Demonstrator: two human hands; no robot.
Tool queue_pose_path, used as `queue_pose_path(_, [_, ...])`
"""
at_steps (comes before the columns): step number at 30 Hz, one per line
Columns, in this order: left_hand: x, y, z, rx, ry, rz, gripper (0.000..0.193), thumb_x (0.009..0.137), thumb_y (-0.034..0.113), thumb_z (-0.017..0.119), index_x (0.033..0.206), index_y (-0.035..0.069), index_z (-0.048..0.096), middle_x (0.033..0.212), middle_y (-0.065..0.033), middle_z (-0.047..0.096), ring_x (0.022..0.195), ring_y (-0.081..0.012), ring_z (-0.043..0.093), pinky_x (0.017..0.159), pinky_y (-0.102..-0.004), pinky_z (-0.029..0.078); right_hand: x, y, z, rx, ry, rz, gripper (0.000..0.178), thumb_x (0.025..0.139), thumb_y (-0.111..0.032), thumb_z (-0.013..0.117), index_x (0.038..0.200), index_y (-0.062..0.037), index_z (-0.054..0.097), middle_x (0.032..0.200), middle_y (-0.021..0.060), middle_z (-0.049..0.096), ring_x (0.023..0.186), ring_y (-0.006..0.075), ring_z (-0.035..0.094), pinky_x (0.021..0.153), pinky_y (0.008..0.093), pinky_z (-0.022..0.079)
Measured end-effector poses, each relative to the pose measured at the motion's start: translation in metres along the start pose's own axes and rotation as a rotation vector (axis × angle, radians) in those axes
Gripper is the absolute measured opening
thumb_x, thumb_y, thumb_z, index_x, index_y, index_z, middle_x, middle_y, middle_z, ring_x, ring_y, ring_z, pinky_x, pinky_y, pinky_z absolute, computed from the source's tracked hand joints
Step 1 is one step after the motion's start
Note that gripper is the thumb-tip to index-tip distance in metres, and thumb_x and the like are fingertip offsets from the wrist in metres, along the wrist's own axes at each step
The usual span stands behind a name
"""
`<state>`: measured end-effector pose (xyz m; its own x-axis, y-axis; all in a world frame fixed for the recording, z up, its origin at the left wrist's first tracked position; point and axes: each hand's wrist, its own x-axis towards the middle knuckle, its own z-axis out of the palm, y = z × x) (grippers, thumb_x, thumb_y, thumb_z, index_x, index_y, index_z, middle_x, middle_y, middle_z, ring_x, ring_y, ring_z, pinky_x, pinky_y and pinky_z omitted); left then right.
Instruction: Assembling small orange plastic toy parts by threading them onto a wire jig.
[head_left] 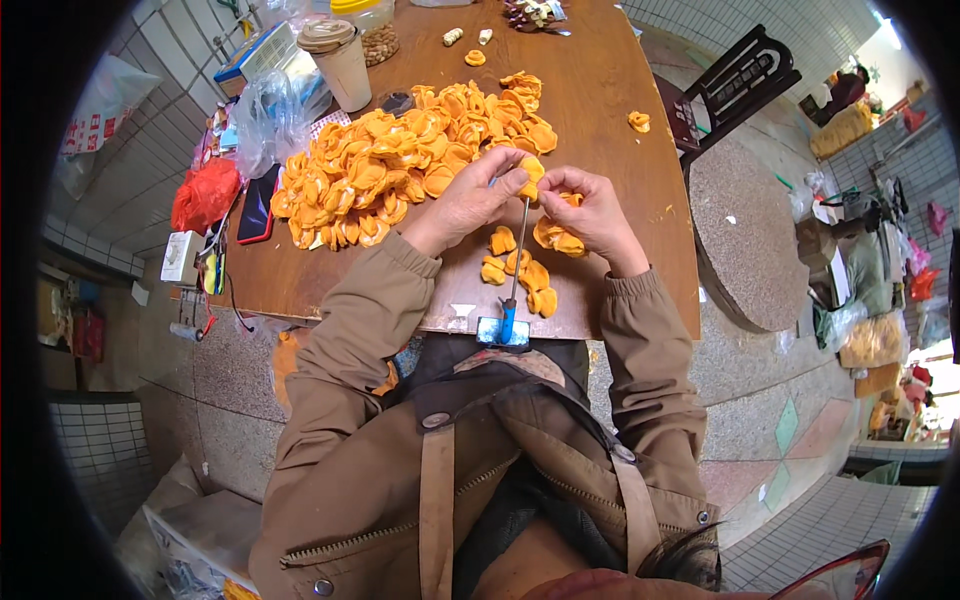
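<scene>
Just above the tip of a thin metal rod (521,240), my left hand (462,205) pinches a small orange petal-shaped piece (531,176), soft-looking like cloth or felt. My right hand (597,215) has its thumb and forefinger closed at that piece's right edge. The rod rises from a blue holder (508,322) at the table's near edge. Several loose orange pieces (535,274) lie beside the rod, and others (558,238) sit partly under my right hand. A large heap of like pieces (390,160) spreads to the left and beyond my left hand.
The brown wooden table (640,270) also bears a phone (259,205), a red plastic bag (206,194), a lidded cup (340,65) and a yellow-lidded jar (375,30). A dark chair (725,85) and a round stone-like slab (750,235) stand right of it.
</scene>
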<state>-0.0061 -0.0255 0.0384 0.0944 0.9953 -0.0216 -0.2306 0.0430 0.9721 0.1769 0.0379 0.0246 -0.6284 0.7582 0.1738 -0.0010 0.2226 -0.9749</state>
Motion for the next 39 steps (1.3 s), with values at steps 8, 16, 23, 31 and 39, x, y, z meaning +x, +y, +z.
queue_pose_path(8, [0.027,-0.006,0.004,0.088,0.169,0.261,0.019,0.091,0.021,0.061,0.103,0.007,0.057,0.083,0.0025,0.054,0.066,-0.0044,0.044,0.056,-0.0165,0.035,0.012,0.022,-0.013,0.542,0.186,0.040,0.010,0.086,-0.002,0.060,0.095,-0.0011,0.062,0.074,0.0043,0.061,0.062,0.0092,0.056,0.054,0.0174,0.045])
queue_pose_path(16, [0.031,-0.036,-0.021,0.547,0.008,-0.007,0.011,0.088,0.018,0.062,0.092,0.008,0.061,0.083,0.0013,0.055,0.065,-0.0071,0.047,0.056,-0.0216,0.040,0.022,0.067,-0.025,1.016,0.380,0.197,0.014,0.085,-0.004,0.062,0.098,0.0001,0.061,0.075,0.0086,0.063,0.063,0.0148,0.060,0.055,0.0217,0.050])
queue_pose_path(23, [0.034,-0.038,0.008,0.587,0.083,0.195,0.013,0.083,0.013,0.066,0.092,0.004,0.063,0.085,-0.0011,0.056,0.068,-0.0087,0.048,0.061,-0.0222,0.041,0.021,0.092,-0.021,1.140,0.419,0.293,0.017,0.085,-0.006,0.063,0.100,0.0015,0.061,0.082,0.0105,0.065,0.069,0.0165,0.062,0.059,0.0230,0.051])
queue_pose_path(31, [0.048,-0.046,0.024,0.709,0.069,0.317,0.018,0.076,0.011,0.070,0.091,0.003,0.063,0.084,-0.0042,0.058,0.070,-0.0123,0.050,0.062,-0.0227,0.041,0.024,0.089,-0.012,1.071,0.472,0.238,0.016,0.084,-0.005,0.063,0.099,0.0018,0.063,0.089,0.0093,0.065,0.074,0.0140,0.061,0.062,0.0216,0.050])
queue_pose_path(39, [0.048,-0.047,0.027,0.555,0.069,0.210,0.015,0.080,0.012,0.069,0.089,0.003,0.062,0.083,-0.0030,0.057,0.069,-0.0112,0.049,0.062,-0.0219,0.041,0.022,0.064,-0.007,0.809,0.531,0.230,0.012,0.087,-0.008,0.062,0.096,0.0001,0.061,0.086,0.0075,0.062,0.071,0.0120,0.059,0.061,0.0206,0.049])
